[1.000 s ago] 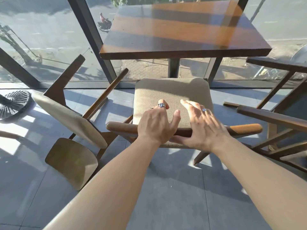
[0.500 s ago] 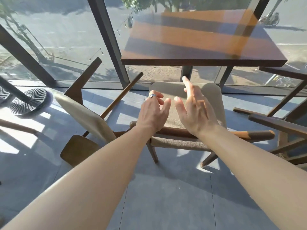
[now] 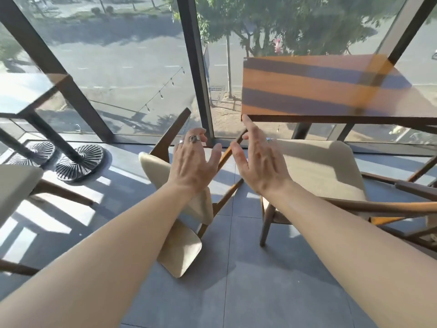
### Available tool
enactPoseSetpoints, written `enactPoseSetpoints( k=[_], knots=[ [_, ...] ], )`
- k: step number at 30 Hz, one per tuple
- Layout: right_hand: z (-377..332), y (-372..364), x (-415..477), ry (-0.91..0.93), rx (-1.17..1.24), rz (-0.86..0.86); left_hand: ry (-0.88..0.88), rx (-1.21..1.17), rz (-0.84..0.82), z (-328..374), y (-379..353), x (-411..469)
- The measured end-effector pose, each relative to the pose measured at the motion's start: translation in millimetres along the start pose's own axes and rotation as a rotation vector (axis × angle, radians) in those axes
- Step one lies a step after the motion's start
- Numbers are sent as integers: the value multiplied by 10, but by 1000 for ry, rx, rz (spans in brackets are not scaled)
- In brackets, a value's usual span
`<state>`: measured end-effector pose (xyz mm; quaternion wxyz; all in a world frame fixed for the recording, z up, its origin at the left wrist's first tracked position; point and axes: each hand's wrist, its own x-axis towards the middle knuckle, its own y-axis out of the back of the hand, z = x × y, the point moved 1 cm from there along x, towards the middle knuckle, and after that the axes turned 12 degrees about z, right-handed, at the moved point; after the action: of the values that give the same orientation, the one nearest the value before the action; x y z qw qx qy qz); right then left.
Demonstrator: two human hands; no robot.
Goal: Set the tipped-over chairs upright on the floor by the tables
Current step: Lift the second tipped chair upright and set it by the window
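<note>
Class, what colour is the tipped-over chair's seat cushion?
Cream-beige, on the tipped-over chair's seat cushion, seen in the head view.

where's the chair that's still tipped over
In the head view, the tipped-over chair lies left of centre on the floor, under the left hand, beside the upright chair.

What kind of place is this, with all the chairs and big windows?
Probably a cafe or restaurant upstairs: a wooden table, cushioned chairs like the tipped-over chair, round table bases, and tall glass windows overlooking a street.
</note>
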<state>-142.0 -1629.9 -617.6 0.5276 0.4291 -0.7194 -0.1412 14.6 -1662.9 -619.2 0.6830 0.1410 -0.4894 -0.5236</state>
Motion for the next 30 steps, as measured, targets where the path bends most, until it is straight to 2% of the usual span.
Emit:
enactPoseSetpoints(
  k=[6, 10, 15, 22, 26, 30],
  knots=[
    [-1124, -162, 567, -34, -2, 48, -112, -23, 40, -508, 1050, 612],
    [-1590, -342, 966, -80, 48, 91, -104, -38, 64, -899, 1358, 1061],
    [-1833, -936, 1314, -72, 107, 61, -164, 15, 8, -1584, 1337, 1421],
    [-2183, -1916, 1830, -74, 189, 104, -193, 40, -80, -2550, 1177, 1909],
    [-2363, -2335, 1903, -81, 166, 90, -263, 19, -99, -2994, 1102, 2079],
    [-2533, -2704, 1860, -166, 105, 76, -300, -32, -126, -3481, 975, 2230]
  ],
)
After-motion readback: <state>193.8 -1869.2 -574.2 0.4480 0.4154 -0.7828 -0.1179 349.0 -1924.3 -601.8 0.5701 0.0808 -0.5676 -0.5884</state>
